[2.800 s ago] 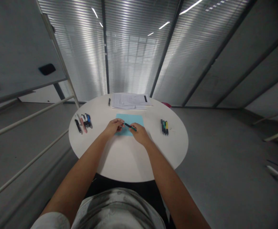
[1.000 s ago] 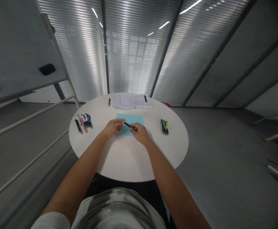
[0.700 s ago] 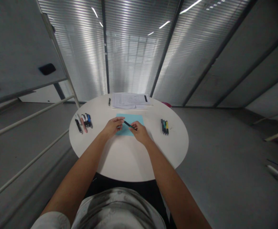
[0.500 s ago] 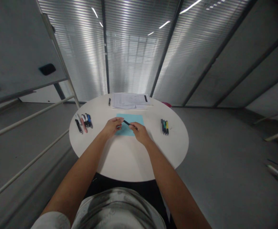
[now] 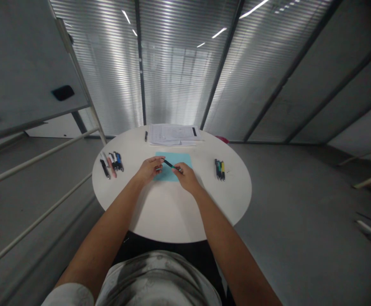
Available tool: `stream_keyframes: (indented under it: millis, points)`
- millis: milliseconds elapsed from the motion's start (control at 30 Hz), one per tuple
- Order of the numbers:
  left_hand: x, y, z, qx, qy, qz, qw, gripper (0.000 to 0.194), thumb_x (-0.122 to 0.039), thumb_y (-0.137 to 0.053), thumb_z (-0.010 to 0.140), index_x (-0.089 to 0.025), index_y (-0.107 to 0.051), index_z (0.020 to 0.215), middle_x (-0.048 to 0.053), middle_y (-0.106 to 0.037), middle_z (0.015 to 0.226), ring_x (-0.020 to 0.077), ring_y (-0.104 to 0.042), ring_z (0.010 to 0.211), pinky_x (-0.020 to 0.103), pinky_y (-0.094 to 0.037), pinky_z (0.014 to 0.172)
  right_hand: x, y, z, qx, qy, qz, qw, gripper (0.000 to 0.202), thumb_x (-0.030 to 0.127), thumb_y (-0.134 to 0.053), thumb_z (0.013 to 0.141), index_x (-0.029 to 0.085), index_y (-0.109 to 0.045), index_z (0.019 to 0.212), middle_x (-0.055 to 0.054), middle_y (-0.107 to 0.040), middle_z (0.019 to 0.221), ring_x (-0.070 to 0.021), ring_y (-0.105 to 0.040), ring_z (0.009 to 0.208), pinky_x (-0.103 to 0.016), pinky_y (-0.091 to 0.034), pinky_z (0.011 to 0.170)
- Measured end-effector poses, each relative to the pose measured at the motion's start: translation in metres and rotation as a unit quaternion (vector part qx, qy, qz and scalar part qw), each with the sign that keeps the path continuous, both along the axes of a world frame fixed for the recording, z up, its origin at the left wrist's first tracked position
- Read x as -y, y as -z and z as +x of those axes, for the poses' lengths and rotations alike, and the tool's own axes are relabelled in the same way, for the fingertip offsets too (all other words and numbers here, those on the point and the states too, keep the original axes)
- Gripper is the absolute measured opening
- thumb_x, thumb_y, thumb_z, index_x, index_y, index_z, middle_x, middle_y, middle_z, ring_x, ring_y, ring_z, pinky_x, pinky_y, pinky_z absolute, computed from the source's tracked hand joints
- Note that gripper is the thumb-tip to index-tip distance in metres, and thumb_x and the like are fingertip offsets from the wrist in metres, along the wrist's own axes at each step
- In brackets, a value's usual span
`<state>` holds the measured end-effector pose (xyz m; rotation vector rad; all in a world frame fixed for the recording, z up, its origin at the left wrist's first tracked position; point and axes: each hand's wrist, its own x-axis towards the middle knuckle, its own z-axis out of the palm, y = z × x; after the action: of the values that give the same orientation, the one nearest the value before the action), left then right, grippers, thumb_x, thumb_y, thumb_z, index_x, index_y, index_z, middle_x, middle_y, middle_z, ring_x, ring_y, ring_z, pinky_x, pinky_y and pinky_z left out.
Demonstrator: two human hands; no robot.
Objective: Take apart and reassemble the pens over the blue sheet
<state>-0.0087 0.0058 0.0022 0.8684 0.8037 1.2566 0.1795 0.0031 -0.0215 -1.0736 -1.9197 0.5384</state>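
Note:
Between my two hands is a dark pen (image 5: 168,163), held slantwise over a light blue sheet (image 5: 181,158) on the white round table. My left hand (image 5: 151,168) pinches its upper left end with the fingertips. The other end lies in the closed fingers of my right hand (image 5: 186,174), where a bit of green shows on the pen. The right-hand fingers cover part of that end.
Several pens (image 5: 112,163) lie at the left of the table (image 5: 169,212), and several more pens (image 5: 220,170) at the right. Papers (image 5: 172,134) are stacked at the far edge beside a dark pen (image 5: 146,136). A whiteboard frame (image 5: 96,119) stands on the left.
The pen has turned slightly in my fingers, and a green part now shows by my right fingertips. Both hands stay almost in the same place.

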Motion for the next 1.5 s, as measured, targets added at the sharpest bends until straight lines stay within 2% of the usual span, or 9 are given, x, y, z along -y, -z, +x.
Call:
stream_keyframes:
  millis: [167, 267, 367, 467, 633, 800, 1067, 1267, 1500]
  points:
    - [0.0001, -0.0004, 0.0011, 0.003, -0.007, -0.005, 1.0, 0.036, -0.026, -0.081, 0.056, -0.014, -0.069, 0.088, -0.001, -0.054, 0.067, 0.0078, -0.05, 0.058, 0.022, -0.04, 0.051, 0.0013, -0.0035, 0.0016, 0.027, -0.017, 0.014, 0.999, 0.029, 0.037, -0.039, 0.093, 0.02, -0.062, 0.087, -0.004, -0.059, 0.083, -0.0166, -0.054, 0.082, -0.03, -0.042, 0.079]
    - [0.0003, -0.0006, 0.0015, 0.002, -0.009, -0.006, 1.0, 0.036, -0.025, -0.081, 0.056, -0.014, -0.069, 0.087, -0.001, -0.054, 0.066, 0.0077, -0.049, 0.057, 0.022, -0.039, 0.051, 0.0032, -0.0031, -0.0011, -0.006, 0.01, -0.024, 1.0, 0.022, 0.037, -0.052, 0.086, 0.02, -0.058, 0.098, -0.002, -0.058, 0.084, -0.0154, -0.054, 0.076, -0.028, -0.042, 0.072]
    - [0.0006, -0.0008, 0.001, 0.008, -0.006, -0.002, 1.0, 0.036, -0.025, -0.081, 0.056, -0.014, -0.069, 0.088, -0.001, -0.053, 0.066, 0.0077, -0.05, 0.057, 0.021, -0.04, 0.051, 0.0027, -0.0008, -0.003, -0.016, 0.024, -0.041, 0.999, 0.023, 0.035, -0.06, 0.08, 0.019, -0.055, 0.095, -0.001, -0.058, 0.082, -0.0146, -0.054, 0.073, -0.027, -0.042, 0.069]
    - [0.001, -0.0014, 0.0004, 0.008, -0.007, -0.006, 1.0, 0.035, -0.025, -0.08, 0.057, -0.015, -0.069, 0.088, -0.001, -0.053, 0.066, 0.0076, -0.049, 0.057, 0.021, -0.039, 0.051, 0.0004, 0.0011, -0.0021, -0.005, 0.003, -0.02, 1.0, 0.017, 0.036, -0.053, 0.085, 0.02, -0.056, 0.088, -0.002, -0.059, 0.083, -0.0151, -0.054, 0.078, -0.027, -0.042, 0.074]
    - [0.001, -0.0017, 0.0004, 0.007, -0.007, -0.005, 1.0, 0.036, -0.025, -0.08, 0.056, -0.015, -0.068, 0.088, -0.001, -0.053, 0.067, 0.0078, -0.049, 0.057, 0.021, -0.04, 0.051, 0.0002, 0.0008, -0.0002, 0.008, -0.022, -0.004, 1.0, 0.025, 0.038, -0.041, 0.091, 0.02, -0.058, 0.088, -0.003, -0.06, 0.085, -0.0153, -0.054, 0.081, -0.028, -0.041, 0.076]
    - [0.0004, -0.0006, 0.0004, 0.009, -0.007, -0.002, 1.0, 0.037, -0.026, -0.081, 0.056, -0.015, -0.068, 0.089, -0.001, -0.053, 0.068, 0.0077, -0.05, 0.057, 0.021, -0.04, 0.051, 0.0026, 0.0011, -0.0017, -0.011, 0.024, -0.054, 0.998, 0.027, 0.04, -0.058, 0.08, 0.021, -0.054, 0.1, 0.001, -0.057, 0.08, -0.013, -0.051, 0.065, -0.025, -0.041, 0.063]
    - [-0.0004, 0.0003, 0.0003, 0.011, -0.013, -0.002, 1.0, 0.037, -0.027, -0.08, 0.057, -0.016, -0.068, 0.089, -0.001, -0.055, 0.069, 0.0079, -0.051, 0.057, 0.021, -0.04, 0.051, 0.0027, -0.0015, -0.0002, 0.027, -0.024, -0.01, 0.999, 0.027, 0.04, -0.042, 0.091, 0.02, -0.059, 0.084, -0.002, -0.059, 0.081, -0.0153, -0.053, 0.077, -0.028, -0.041, 0.074]
    - [-0.0015, 0.0005, 0.0003, 0.014, -0.016, -0.004, 1.0, 0.036, -0.026, -0.081, 0.057, -0.015, -0.068, 0.089, -0.001, -0.053, 0.067, 0.0075, -0.05, 0.056, 0.021, -0.04, 0.05, 0.0006, 0.0047, -0.0013, -0.004, 0.019, -0.037, 0.999, 0.024, 0.04, -0.056, 0.082, 0.022, -0.054, 0.097, 0.0, -0.058, 0.085, -0.0141, -0.054, 0.073, -0.027, -0.042, 0.068]
    - [-0.0005, -0.0005, 0.0003, 0.014, -0.029, -0.008, 0.999, 0.038, -0.027, -0.082, 0.055, -0.016, -0.068, 0.088, -0.002, -0.053, 0.066, 0.0071, -0.049, 0.056, 0.021, -0.04, 0.051, 0.0021, 0.003, -0.0009, 0.001, -0.009, -0.058, 0.998, 0.025, 0.041, -0.043, 0.089, 0.021, -0.057, 0.093, -0.001, -0.06, 0.081, -0.0119, -0.052, 0.064, -0.024, -0.041, 0.061]
